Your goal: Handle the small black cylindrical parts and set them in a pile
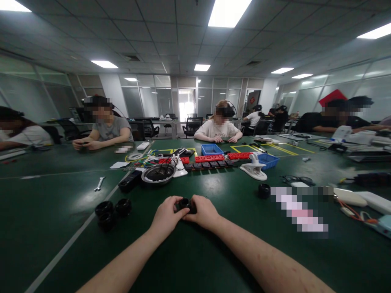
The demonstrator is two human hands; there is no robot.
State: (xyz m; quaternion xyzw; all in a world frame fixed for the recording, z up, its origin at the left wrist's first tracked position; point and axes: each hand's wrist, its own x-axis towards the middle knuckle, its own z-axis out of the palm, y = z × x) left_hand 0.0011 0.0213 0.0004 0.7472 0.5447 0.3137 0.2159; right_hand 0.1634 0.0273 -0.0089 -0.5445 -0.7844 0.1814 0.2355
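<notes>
Green counter (180, 264) — black ring-like part (185, 202) up front, btwn L hand (171, 209) and R hand (204, 209).
Fingers of both pinch it from opp. sides, round opening up, prob. to steady it; resting on the counter or just above, can't tell. Three similar black parts (107, 221) sit bunched to the L, one lone black part (264, 190) to the R — likely placed w/in reach yet out of the way.

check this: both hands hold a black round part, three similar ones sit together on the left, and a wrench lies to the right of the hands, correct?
No, the wrench lies to their left in the head view. The left hand and right hand do hold a black round part, with three similar ones grouped on the left.
</notes>
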